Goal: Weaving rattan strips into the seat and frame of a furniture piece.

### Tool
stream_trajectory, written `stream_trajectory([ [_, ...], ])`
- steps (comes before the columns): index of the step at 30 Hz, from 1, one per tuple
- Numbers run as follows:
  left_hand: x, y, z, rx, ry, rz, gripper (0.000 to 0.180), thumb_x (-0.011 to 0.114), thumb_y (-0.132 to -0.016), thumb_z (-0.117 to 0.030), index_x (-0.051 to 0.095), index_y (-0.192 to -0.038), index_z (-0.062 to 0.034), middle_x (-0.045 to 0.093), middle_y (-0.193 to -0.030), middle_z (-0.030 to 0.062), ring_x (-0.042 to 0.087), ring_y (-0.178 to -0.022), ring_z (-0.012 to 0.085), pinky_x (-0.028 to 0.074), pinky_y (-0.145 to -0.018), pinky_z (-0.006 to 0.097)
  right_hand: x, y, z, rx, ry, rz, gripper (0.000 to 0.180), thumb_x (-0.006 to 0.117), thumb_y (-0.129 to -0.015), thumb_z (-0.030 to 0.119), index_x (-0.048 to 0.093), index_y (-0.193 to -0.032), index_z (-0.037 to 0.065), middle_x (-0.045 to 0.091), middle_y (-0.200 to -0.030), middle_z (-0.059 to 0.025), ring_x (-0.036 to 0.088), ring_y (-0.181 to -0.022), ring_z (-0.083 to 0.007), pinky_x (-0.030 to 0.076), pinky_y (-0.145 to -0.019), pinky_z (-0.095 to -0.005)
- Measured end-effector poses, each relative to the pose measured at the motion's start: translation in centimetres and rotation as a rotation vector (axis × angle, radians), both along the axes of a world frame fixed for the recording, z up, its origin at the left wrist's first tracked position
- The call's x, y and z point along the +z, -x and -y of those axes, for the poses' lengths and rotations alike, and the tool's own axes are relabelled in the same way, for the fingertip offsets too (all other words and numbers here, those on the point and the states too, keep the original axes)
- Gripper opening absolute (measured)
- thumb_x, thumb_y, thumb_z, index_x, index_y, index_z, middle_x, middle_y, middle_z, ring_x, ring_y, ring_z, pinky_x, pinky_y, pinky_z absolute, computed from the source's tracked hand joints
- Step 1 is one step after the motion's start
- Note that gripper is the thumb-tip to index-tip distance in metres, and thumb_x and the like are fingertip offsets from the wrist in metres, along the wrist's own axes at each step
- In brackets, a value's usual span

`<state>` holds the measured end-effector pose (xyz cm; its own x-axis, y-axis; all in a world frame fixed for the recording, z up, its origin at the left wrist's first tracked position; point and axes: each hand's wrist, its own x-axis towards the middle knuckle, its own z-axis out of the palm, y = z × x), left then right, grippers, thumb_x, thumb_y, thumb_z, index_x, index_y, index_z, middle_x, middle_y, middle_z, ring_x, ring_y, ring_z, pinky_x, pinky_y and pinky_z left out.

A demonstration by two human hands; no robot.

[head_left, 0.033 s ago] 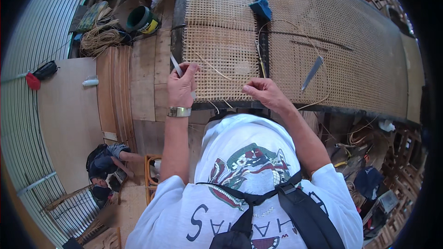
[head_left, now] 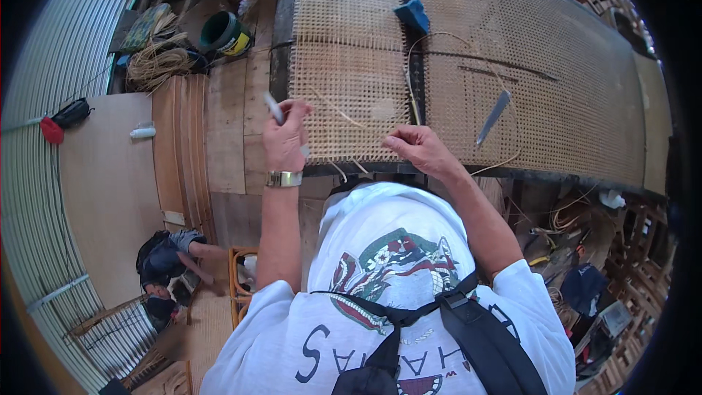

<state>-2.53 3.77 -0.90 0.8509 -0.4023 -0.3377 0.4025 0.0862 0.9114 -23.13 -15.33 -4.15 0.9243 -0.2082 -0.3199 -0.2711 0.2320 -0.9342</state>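
Note:
A woven cane panel (head_left: 351, 66) in an open lattice lies on the dark-edged table in front of me. Over its near left edge my left hand (head_left: 287, 132) is closed round a flat grey metal strip (head_left: 273, 108), blurred by motion, which sticks out past the fingers. Near the panel's lower right corner my right hand (head_left: 414, 146) is pinched, thumb against fingers; whatever is between them is too small to make out. A loose cane strand (head_left: 338, 108) lies across the weave between the hands. Short cane ends (head_left: 358, 165) poke out at the near edge.
A wider cane panel (head_left: 556, 102) lies to the right, with a metal blade (head_left: 493, 118) and dark thin rods (head_left: 504, 64) on it. A blue cloth (head_left: 414, 14) sits between the panels. Farther left are a green bucket (head_left: 225, 34) and coiled cane (head_left: 162, 62). Another person (head_left: 167, 267) bends at lower left.
The metal strip in my left hand has swung, its free end shifting slightly left and down. My right hand has barely moved. The other person's arm has shifted a little.

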Motion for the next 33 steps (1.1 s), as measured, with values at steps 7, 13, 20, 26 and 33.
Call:
stream_trajectory([
  [7,0.6,-7.2,-8.7,0.329,-0.057,0.136,0.011,0.072,-0.092,-0.014,0.062,-0.094,-0.0096,0.070,-0.086,0.0067,0.040,-0.047,0.0012,0.028,-0.038,0.018,1.9,5.1,15.5,-0.208,0.232,-0.059,0.016,0.069,-0.093,0.017,0.073,-0.098,0.002,0.069,-0.086,0.0002,0.059,-0.080,-0.0073,0.047,-0.072,-0.0232],
  [13,2.7,-11.8,-16.3,0.442,-0.043,0.217,0.007,0.068,-0.094,-0.013,0.062,-0.093,-0.0090,0.071,-0.090,0.0081,0.037,-0.046,0.0018,0.026,-0.038,0.019,3.6,13.8,28.6,-0.186,0.686,-0.255,0.019,0.069,-0.093,0.023,0.073,-0.099,0.005,0.066,-0.083,0.0019,0.056,-0.078,-0.0082,0.047,-0.072,-0.0240],
  [20,4.8,-16.4,-26.7,0.581,-0.428,0.307,0.014,0.070,-0.093,-0.020,0.061,-0.095,-0.0086,0.071,-0.093,0.0079,0.038,-0.043,0.0030,0.024,-0.036,0.020,9.9,22.6,40.9,-0.198,0.869,-0.518,0.022,0.068,-0.094,0.025,0.072,-0.099,0.004,0.065,-0.082,0.0019,0.055,-0.077,-0.0082,0.047,-0.073,-0.0256],
  [26,3.3,-16.2,-37.9,0.756,-0.841,0.302,0.018,0.069,-0.094,-0.025,0.062,-0.093,-0.0085,0.070,-0.084,0.0047,0.035,-0.041,0.0027,0.024,-0.034,0.022,11.8,29.0,54.2,-0.357,1.376,-0.687,0.031,0.063,-0.095,0.032,0.071,-0.103,0.003,0.071,-0.093,-0.0100,0.065,-0.086,-0.0185,0.049,-0.080,-0.0310],
  [33,0.3,-5.4,-25.6,0.450,-0.413,0.015,0.007,0.068,-0.094,-0.012,0.061,-0.097,-0.0108,0.067,-0.084,0.0025,0.036,-0.043,0.0014,0.027,-0.035,0.019,9.7,12.7,55.8,-0.746,1.908,-0.704,0.063,0.060,-0.091,0.046,0.051,-0.140,0.006,0.055,-0.138,-0.0196,0.050,-0.129,-0.0376,0.038,-0.110,-0.0465],
])
